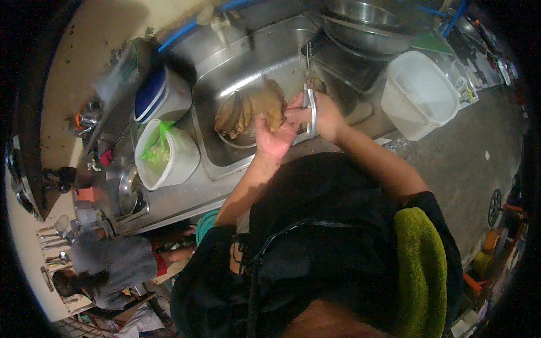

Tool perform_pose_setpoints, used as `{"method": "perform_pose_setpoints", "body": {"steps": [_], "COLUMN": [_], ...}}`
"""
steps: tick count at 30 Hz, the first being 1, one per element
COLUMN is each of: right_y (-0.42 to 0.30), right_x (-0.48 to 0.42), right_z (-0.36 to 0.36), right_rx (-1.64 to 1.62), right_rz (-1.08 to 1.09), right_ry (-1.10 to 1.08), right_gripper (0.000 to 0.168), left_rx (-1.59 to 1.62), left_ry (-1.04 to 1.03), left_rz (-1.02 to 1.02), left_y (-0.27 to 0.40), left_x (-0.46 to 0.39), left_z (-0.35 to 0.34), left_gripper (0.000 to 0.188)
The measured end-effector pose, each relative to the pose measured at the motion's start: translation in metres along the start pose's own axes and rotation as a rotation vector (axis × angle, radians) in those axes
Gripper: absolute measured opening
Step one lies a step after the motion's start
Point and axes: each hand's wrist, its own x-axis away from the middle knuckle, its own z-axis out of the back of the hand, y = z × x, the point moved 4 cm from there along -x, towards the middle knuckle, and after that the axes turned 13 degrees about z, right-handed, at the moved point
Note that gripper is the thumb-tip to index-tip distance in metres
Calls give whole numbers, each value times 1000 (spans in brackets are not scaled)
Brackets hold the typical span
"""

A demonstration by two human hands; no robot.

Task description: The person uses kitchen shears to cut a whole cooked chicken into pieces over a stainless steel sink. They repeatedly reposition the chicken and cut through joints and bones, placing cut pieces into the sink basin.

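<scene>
My left hand (274,141) is palm up over the sink, with its fingers on a brown, ragged-edged piece of food (272,103), perhaps meat or tripe. My right hand (323,114) grips a long metal hand tool (312,112) with a curved silver handle; its narrow end points away from me. The right fingertips meet the left hand by the brown piece. More brown, layered pieces (232,116) lie in a round metal bowl (241,144) inside the stainless steel sink (207,156). The exact kind of food and tool cannot be made out.
Left of the sink stand a white tub with a green plastic bag (179,156) and a blue-lined bucket (179,91). A white plastic container (405,105) is on the right, large metal basins (367,38) behind. A faucet (219,31) overhangs the sink. Another person (118,262) is at lower left.
</scene>
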Motion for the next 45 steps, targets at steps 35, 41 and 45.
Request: {"method": "perform_pose_setpoints", "body": {"steps": [35,41,45], "right_y": [13,21,39], "right_x": [20,22,23], "right_z": [19,19,20], "right_rx": [1287,1345,1320], "right_rz": [359,251,153], "right_ry": [-67,-32,-43], "right_gripper": [50,51,55], "left_rx": [-64,-169,-205], "left_ry": [349,485,555], "left_rz": [-15,-68,-147], "left_y": [39,27,21], "left_x": [8,2,-2], "left_z": [7,8,6], "left_gripper": [42,34,28]}}
